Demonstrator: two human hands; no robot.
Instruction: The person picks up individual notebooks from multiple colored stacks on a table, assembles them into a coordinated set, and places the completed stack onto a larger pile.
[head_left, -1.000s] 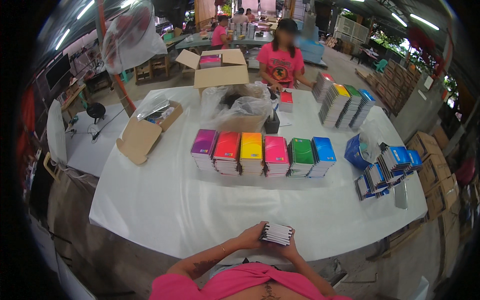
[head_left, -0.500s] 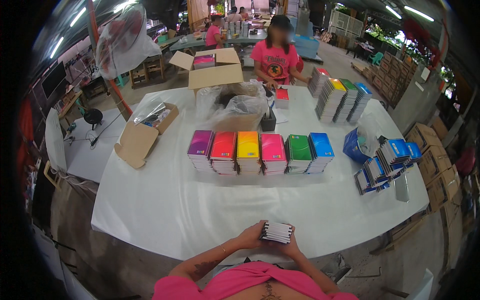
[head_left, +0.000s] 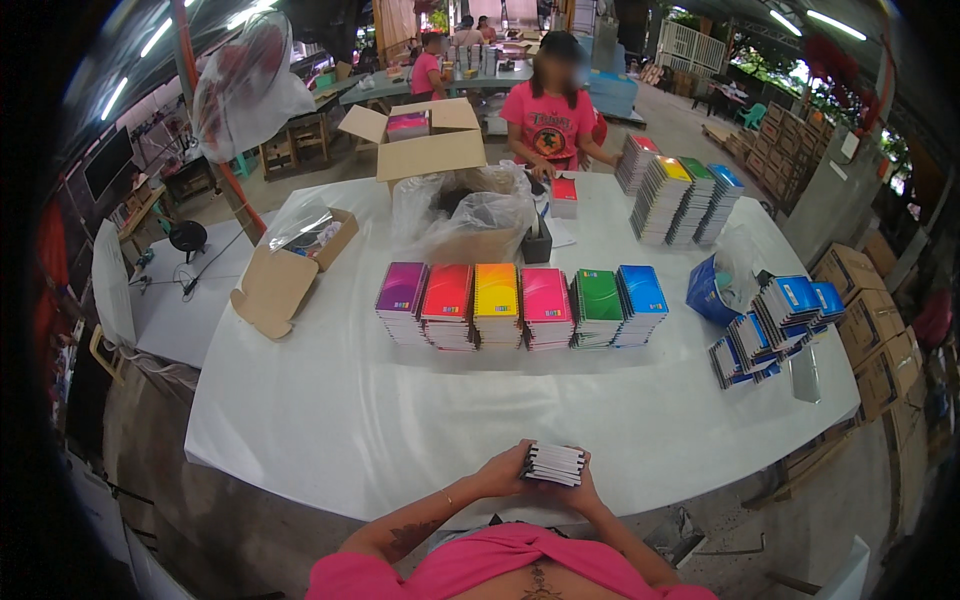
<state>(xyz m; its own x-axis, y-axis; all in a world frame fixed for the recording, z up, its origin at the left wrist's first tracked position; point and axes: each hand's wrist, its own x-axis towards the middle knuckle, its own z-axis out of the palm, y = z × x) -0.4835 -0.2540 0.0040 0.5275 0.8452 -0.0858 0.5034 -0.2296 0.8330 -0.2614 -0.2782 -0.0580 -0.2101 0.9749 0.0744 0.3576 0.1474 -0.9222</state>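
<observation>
Near the table's front edge, my two hands hold a small stack of notebooks (head_left: 554, 464) between them, white page edges showing. Fingers of my left hand (head_left: 508, 470) are wrapped round its left side. My right hand (head_left: 583, 490) grips the right side. The covers of this stack are hidden. Farther off, a row of spiral notebook piles stands across the table: purple (head_left: 400, 290), red (head_left: 447, 292), yellow (head_left: 496, 290), pink (head_left: 546, 295), green (head_left: 598, 295) and blue (head_left: 641, 291).
Blue notebooks (head_left: 765, 335) lie in staggered stacks at the right, beside a blue bag (head_left: 712, 290). Tall notebook piles (head_left: 662, 200) stand far right, near a co-worker (head_left: 550, 115) in pink. An open carton (head_left: 430, 155), plastic wrap (head_left: 465, 215), a black holder (head_left: 537, 243) and a flattened box (head_left: 270, 293) occupy the back and left.
</observation>
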